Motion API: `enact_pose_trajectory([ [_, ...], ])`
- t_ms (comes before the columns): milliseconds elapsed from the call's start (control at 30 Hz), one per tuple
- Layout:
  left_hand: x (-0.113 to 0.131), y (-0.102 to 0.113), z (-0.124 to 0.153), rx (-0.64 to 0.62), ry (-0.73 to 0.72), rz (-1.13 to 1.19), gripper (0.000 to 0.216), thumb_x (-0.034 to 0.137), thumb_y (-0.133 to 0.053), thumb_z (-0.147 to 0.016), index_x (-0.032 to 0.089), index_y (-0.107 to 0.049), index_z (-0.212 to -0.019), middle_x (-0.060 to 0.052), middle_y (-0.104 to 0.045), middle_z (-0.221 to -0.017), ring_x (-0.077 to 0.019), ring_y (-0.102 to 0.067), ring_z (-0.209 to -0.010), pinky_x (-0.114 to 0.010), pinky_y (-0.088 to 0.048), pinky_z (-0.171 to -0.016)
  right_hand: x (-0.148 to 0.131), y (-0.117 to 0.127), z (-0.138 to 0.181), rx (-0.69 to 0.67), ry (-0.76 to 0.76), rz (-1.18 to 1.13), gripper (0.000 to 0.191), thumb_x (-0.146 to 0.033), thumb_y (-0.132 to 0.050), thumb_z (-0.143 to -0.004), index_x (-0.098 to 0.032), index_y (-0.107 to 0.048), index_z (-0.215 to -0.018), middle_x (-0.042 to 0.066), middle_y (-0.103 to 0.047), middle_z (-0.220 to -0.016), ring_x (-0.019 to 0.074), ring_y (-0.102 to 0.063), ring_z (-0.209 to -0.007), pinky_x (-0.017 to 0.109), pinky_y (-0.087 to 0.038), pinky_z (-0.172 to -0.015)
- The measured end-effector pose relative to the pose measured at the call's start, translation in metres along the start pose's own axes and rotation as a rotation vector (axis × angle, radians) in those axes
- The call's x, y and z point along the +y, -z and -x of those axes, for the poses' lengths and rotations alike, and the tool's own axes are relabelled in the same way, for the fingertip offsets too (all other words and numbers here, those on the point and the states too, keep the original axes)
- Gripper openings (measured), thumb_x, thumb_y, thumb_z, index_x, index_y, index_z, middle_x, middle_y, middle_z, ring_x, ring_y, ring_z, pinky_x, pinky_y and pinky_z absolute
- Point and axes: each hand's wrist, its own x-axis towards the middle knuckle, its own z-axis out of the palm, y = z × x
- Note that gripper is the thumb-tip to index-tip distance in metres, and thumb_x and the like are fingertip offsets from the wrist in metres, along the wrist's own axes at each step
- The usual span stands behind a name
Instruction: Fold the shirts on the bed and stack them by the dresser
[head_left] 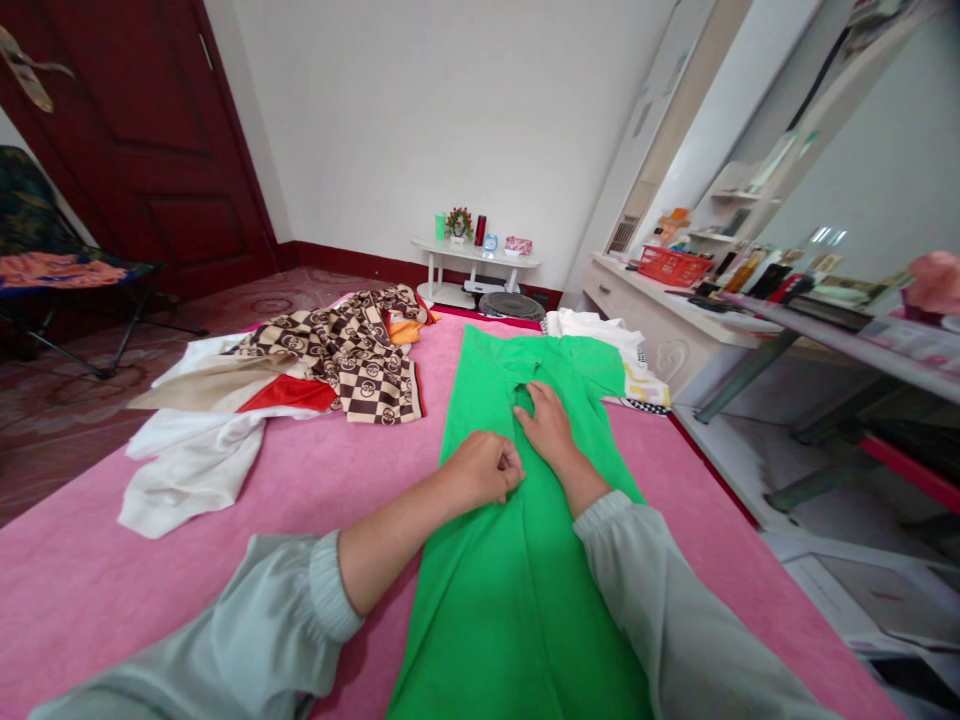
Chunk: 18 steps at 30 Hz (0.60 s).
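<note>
A long green garment (487, 620) with a short sleeve at its upper right lies spread on the pink bed cover. My left hand (484, 470) is closed in a pinch on the fabric along the middle of its front. Just above and to the right, my right hand (551, 425) rests on the garment beside the slit below the neckline. Its thumb and fingers are apart, with the fingertips touching the edge of the slit. Its lower end runs out of view at the bottom, between my forearms.
On the left of the pink bed cover (315, 480) lie a brown checked garment (367, 370) and white clothes (195, 475). White clothing (596, 325) lies beyond the green sleeve. A dressing table (630, 295) holding a red basket (675, 266) stands right; a low table (480, 252) stands behind.
</note>
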Motion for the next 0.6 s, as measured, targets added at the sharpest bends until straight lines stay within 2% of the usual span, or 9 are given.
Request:
enact_pose_trajectory([
  [33, -0.004, 0.003, -0.002, 0.033, -0.040, -0.001, 0.017, 0.020, -0.050, -0.080, 0.013, -0.065, -0.083, 0.000, -0.066, -0.065, -0.0118, -0.064, -0.057, -0.021, -0.049, -0.057, 0.000, 0.001, 0.000, 0.005, -0.002, -0.013, 0.050, -0.030, -0.052, -0.082, -0.010, -0.051, -0.128, 0.017, -0.046, -0.136, 0.0274, -0.042, -0.127, 0.045, -0.035, -0.106],
  [100, -0.014, 0.012, -0.005, 0.191, -0.132, -0.101, 0.021, 0.018, -0.048, -0.082, 0.015, -0.065, -0.094, -0.004, -0.070, -0.086, -0.0148, -0.066, -0.081, -0.026, -0.051, -0.077, 0.000, 0.001, 0.001, 0.027, 0.002, -0.048, 0.049, -0.028, -0.054, -0.081, -0.011, -0.053, -0.126, 0.017, -0.046, -0.135, 0.0266, -0.043, -0.126, 0.043, -0.036, -0.107],
  [167, -0.027, 0.021, -0.008, 0.335, -0.179, -0.277, 0.030, 0.018, -0.050, -0.083, 0.017, -0.062, -0.111, -0.008, -0.064, -0.115, -0.0181, -0.058, -0.109, -0.031, -0.043, -0.097, 0.000, 0.001, 0.003, 0.067, 0.004, -0.092, 0.047, -0.025, -0.055, -0.079, -0.013, -0.054, -0.124, 0.016, -0.046, -0.133, 0.0256, -0.043, -0.125, 0.043, -0.037, -0.106],
  [233, -0.041, 0.028, -0.011, 0.330, -0.158, -0.429, 0.042, 0.026, -0.050, -0.087, 0.016, -0.052, -0.128, -0.012, -0.050, -0.137, -0.0214, -0.044, -0.128, -0.036, -0.033, -0.108, -0.002, 0.002, 0.007, 0.096, 0.012, -0.128, 0.044, -0.023, -0.054, -0.078, -0.014, -0.055, -0.122, 0.015, -0.047, -0.131, 0.0250, -0.044, -0.124, 0.043, -0.037, -0.106],
  [333, -0.054, 0.030, -0.013, 0.237, -0.107, -0.562, 0.049, 0.038, -0.039, -0.094, 0.016, -0.044, -0.137, -0.012, -0.037, -0.148, -0.0242, -0.029, -0.138, -0.042, -0.024, -0.112, -0.011, 0.013, 0.021, 0.055, 0.069, -0.143, 0.041, -0.019, -0.055, -0.077, -0.014, -0.056, -0.118, 0.015, -0.046, -0.131, 0.0249, -0.044, -0.124, 0.044, -0.035, -0.107],
  [433, -0.057, 0.027, -0.013, 0.215, -0.093, -0.600, 0.049, 0.041, -0.034, -0.095, 0.019, -0.042, -0.139, -0.009, -0.032, -0.151, -0.0235, -0.025, -0.140, -0.042, -0.021, -0.113, -0.029, 0.045, 0.050, -0.105, 0.277, -0.173, 0.039, -0.014, -0.055, -0.077, -0.018, -0.057, -0.116, 0.013, -0.045, -0.133, 0.0231, -0.042, -0.125, 0.044, -0.035, -0.107],
  [600, -0.053, 0.027, -0.012, 0.216, -0.085, -0.595, 0.051, 0.041, -0.033, -0.096, 0.018, -0.041, -0.140, -0.009, -0.033, -0.150, -0.0244, -0.025, -0.139, -0.043, -0.021, -0.113, -0.065, 0.119, 0.110, -0.480, 0.866, -0.176, 0.037, -0.007, -0.044, -0.081, -0.022, -0.057, -0.112, 0.008, -0.055, -0.124, 0.0185, -0.046, -0.120, 0.041, -0.036, -0.102],
])
